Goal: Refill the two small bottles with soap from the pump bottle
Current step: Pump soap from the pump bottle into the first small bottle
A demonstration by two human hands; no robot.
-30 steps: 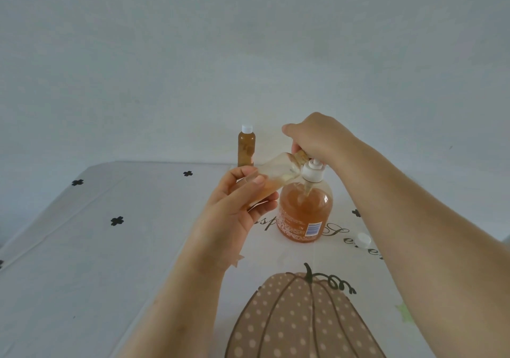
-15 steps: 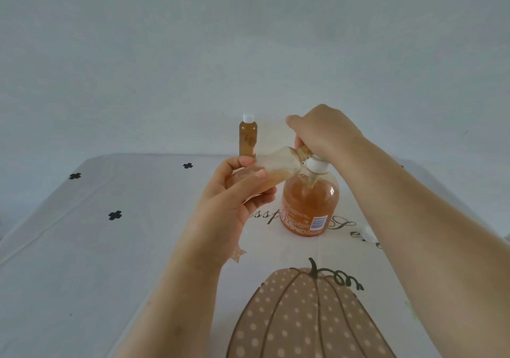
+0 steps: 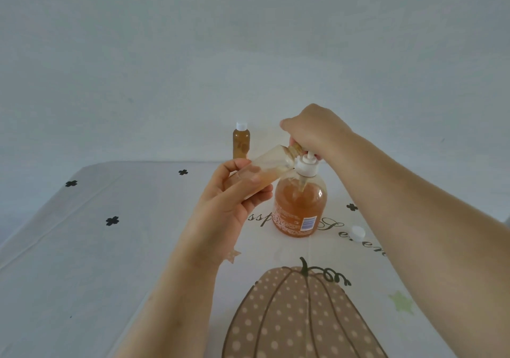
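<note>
Well left of the pump bottle [image 3: 300, 206] and farther back, a capped small bottle [image 3: 241, 141] full of amber soap stands upright at the far edge of the tabletop [image 3: 110, 261]. Just left of the pump bottle, the left hand [image 3: 231, 200] is raised off the cloth, its fingers [image 3: 245, 189] wrapped round an uncapped small bottle [image 3: 265, 170]. This bottle is tilted, with its open mouth up against the spout and a little soap pooled in its lower end. The pump bottle itself stands upright on the printed lettering, behind a dotted pumpkin print [image 3: 300, 316]. Above it, the right hand [image 3: 314, 131] sits on the pump head, fingers [image 3: 292, 126] curled down over the head. Right of the pump bottle, a loose white cap [image 3: 356, 232] lies on the cloth, close to the right forearm.
</note>
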